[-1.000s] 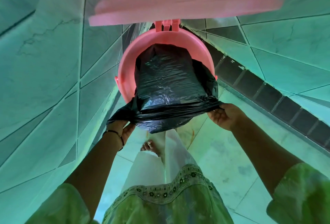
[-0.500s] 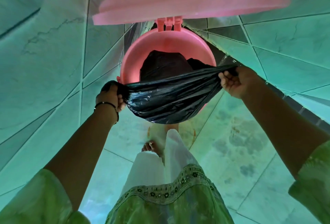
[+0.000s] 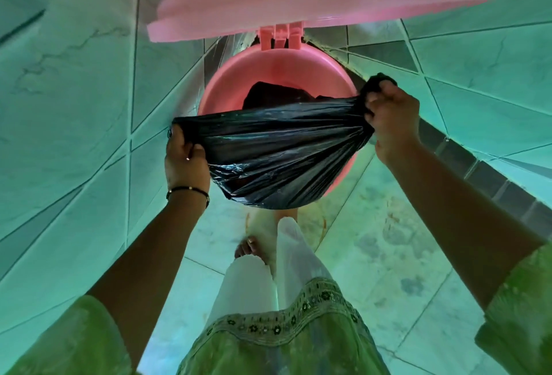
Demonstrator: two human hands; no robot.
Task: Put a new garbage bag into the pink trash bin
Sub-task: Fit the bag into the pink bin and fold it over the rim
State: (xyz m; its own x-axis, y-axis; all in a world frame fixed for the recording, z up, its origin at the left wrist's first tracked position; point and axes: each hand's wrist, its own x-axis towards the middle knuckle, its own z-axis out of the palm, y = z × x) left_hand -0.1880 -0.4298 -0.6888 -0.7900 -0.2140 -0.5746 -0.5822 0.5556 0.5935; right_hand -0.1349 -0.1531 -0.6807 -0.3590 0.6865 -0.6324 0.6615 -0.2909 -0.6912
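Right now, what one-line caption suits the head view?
Both hands, left hand and right hand, stretch a black plastic garbage bag over the near rim of the open-lidded round pink plastic trash bin.

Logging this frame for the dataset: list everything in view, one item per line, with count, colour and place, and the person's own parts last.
trash bin: one, pink, centre, in the corner of the walls
lid: one, pink, hinged open above the bin
garbage bag: one, black, stretched across the bin's near rim, part hanging inside
wall tiles: many, pale greenish, both sides
floor tiles: several, pale, below
bracelet: one, dark, left wrist
left hand: gripping the bag's left edge
right hand: gripping the bag's right edge
foot: one, bare, below the bin
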